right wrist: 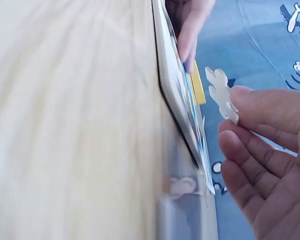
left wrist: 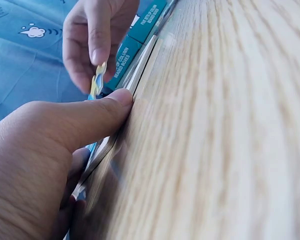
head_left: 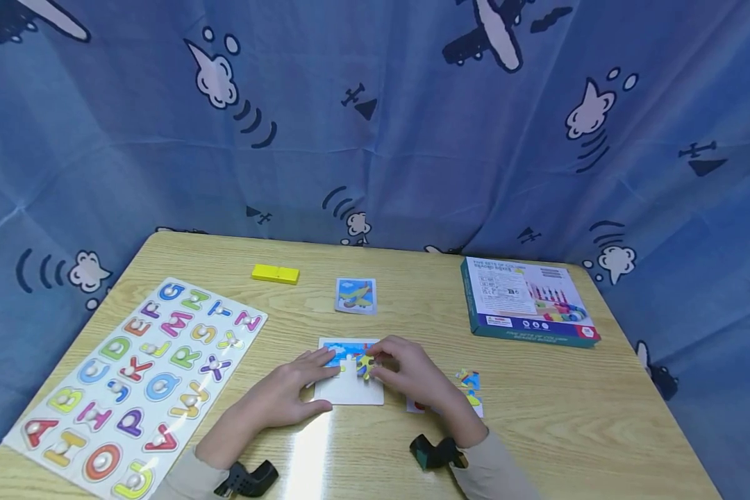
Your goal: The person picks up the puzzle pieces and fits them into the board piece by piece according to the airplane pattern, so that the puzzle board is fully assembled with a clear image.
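Observation:
A white jigsaw board (head_left: 357, 396) lies in front of me, with blue sky pieces filling its upper part and bare white below. My left hand (head_left: 289, 389) rests on its left side, fingers stretched over the pieces. In the left wrist view the thumb (left wrist: 97, 116) touches the near edge. Above the board's right half, my right hand (head_left: 406, 364) pinches a yellow jigsaw piece (head_left: 365, 366) between thumb and fingers. The right wrist view shows this piece's (right wrist: 221, 92) pale back, tilted and apart from the board. Loose jigsaw pieces (head_left: 470, 380) lie beside my right forearm, which partly hides them.
A small picture card (head_left: 355, 296) with a yellow plane lies behind the board. Near the back stands a yellow block (head_left: 276, 274). A letter puzzle board (head_left: 181, 319) fills the left side. A flat box (head_left: 531, 302) lies at the back right, before a blue curtain (head_left: 375, 125).

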A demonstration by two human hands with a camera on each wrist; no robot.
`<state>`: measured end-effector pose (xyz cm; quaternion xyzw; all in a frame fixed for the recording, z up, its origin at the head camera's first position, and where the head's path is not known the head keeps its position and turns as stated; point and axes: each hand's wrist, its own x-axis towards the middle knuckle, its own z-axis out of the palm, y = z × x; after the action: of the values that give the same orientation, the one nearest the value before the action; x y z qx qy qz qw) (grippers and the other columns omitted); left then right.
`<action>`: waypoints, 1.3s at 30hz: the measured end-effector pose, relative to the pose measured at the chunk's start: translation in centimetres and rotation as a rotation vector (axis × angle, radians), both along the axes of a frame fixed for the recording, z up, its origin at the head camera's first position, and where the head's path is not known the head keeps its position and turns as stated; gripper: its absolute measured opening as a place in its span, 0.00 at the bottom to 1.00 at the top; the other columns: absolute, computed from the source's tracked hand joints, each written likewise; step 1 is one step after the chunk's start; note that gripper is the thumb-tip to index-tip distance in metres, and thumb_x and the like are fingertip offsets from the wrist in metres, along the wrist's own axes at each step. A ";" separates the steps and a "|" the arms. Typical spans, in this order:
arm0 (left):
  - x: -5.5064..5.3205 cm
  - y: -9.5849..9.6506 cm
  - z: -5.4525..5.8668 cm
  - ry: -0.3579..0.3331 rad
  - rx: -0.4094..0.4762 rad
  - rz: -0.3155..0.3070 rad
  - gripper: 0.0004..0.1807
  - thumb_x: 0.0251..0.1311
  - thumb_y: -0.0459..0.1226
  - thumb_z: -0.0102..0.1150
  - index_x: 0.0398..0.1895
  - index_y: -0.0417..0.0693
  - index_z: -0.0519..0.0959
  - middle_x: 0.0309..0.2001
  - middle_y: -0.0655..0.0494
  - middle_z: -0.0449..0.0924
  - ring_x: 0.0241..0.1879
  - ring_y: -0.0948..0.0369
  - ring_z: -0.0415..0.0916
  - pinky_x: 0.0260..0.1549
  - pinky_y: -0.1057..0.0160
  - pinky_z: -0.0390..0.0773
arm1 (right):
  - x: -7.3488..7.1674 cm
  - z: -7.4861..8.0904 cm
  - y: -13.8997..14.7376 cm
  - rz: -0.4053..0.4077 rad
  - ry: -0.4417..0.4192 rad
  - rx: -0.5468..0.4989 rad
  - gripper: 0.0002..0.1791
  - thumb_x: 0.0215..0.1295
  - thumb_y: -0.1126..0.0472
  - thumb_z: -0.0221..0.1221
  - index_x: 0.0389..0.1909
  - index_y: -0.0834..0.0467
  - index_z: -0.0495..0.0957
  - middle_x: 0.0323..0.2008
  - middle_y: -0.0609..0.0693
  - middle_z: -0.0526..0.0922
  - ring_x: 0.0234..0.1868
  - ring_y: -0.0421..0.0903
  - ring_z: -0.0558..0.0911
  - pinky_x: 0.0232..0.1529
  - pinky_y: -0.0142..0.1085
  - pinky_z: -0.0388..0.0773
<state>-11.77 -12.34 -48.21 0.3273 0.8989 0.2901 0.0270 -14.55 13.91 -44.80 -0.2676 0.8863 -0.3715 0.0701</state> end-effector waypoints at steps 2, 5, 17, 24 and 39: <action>0.0 0.0 0.0 -0.003 0.001 0.000 0.32 0.55 0.56 0.61 0.61 0.52 0.75 0.69 0.55 0.63 0.70 0.54 0.58 0.67 0.52 0.64 | -0.1 0.0 -0.6 -0.001 0.002 0.017 0.13 0.61 0.59 0.62 0.47 0.55 0.81 0.40 0.44 0.81 0.39 0.40 0.76 0.44 0.34 0.79; 0.0 0.0 0.0 0.001 0.006 -0.002 0.32 0.55 0.55 0.61 0.61 0.51 0.75 0.69 0.54 0.63 0.70 0.54 0.59 0.67 0.53 0.65 | -0.1 0.1 -1.4 0.013 0.010 0.038 0.13 0.61 0.60 0.62 0.46 0.56 0.81 0.39 0.45 0.80 0.38 0.40 0.76 0.41 0.33 0.78; 0.0 0.0 -0.1 0.011 -0.005 -0.004 0.32 0.56 0.57 0.59 0.61 0.51 0.75 0.69 0.53 0.64 0.70 0.54 0.58 0.68 0.53 0.64 | 0.0 -0.7 -2.8 0.054 0.118 0.130 0.11 0.62 0.60 0.61 0.45 0.56 0.81 0.38 0.46 0.80 0.38 0.39 0.77 0.41 0.33 0.79; 0.0 0.0 -0.1 0.018 0.000 -0.008 0.32 0.57 0.57 0.58 0.62 0.51 0.74 0.69 0.52 0.64 0.69 0.52 0.60 0.66 0.50 0.67 | 0.3 -0.7 -3.1 0.038 0.179 0.196 0.12 0.61 0.60 0.62 0.45 0.56 0.81 0.38 0.46 0.79 0.37 0.38 0.76 0.40 0.32 0.79; 0.0 0.0 0.0 0.043 -0.024 -0.011 0.32 0.57 0.57 0.58 0.62 0.51 0.74 0.69 0.52 0.63 0.70 0.53 0.59 0.65 0.51 0.67 | 0.6 -0.9 -3.5 0.009 0.214 0.268 0.11 0.60 0.61 0.63 0.44 0.56 0.82 0.41 0.47 0.76 0.43 0.41 0.75 0.46 0.35 0.80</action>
<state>-11.76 -12.34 -48.24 0.3380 0.9008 0.2722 0.0132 -13.98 10.46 -45.72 -0.2979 0.9291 -0.2190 0.0124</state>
